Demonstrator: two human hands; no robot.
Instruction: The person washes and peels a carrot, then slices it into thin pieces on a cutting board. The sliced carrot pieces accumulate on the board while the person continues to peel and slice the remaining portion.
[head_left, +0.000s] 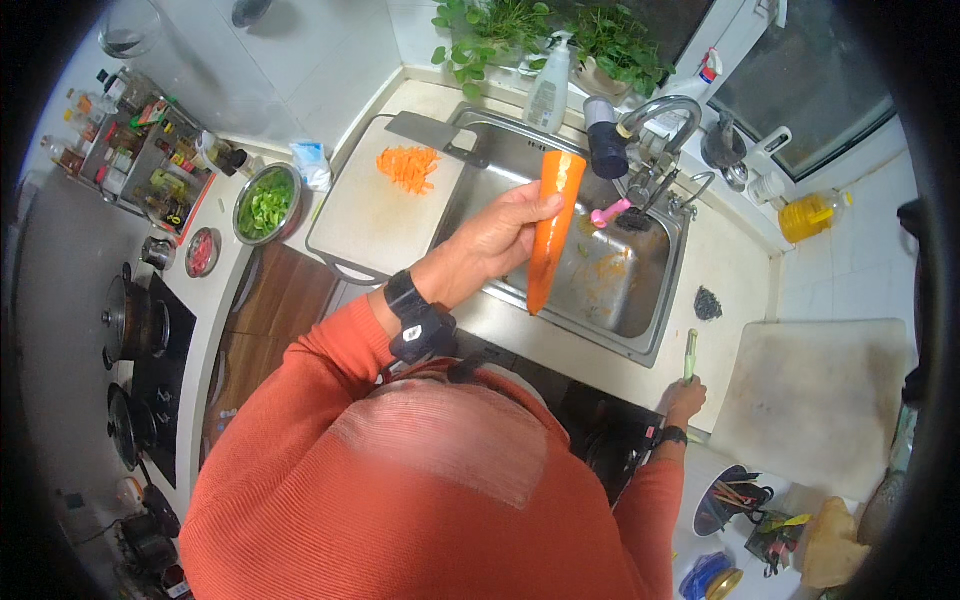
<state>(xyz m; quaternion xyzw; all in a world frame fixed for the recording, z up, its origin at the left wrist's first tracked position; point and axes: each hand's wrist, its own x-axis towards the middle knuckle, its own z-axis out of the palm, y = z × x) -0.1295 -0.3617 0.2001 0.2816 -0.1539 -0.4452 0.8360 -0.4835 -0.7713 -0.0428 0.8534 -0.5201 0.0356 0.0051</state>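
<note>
My left hand (510, 229) grips a large peeled carrot (553, 225), its thick cut end up and its tip over the near rim of the stainless steel sink (637, 341). Orange peelings (604, 270) lie in the basin. At the right, my right hand (686, 400) is closed around a light green peeler (690, 356) above the counter by the sink. On a cutting board (367, 217) left of the sink sit chopped carrot pieces (406, 169). A cleaver (427, 135) rests across that board's far edge, its handle reaching over the sink rim.
Behind the sink stand a faucet (675, 112), a pump bottle (550, 86) and green plants. A metal bowl of chopped greens (266, 204) is left of the board. Another board (817, 397) lies at the right, with a dark scouring pad (707, 303) near it. Pots (127, 315) stand on the stove.
</note>
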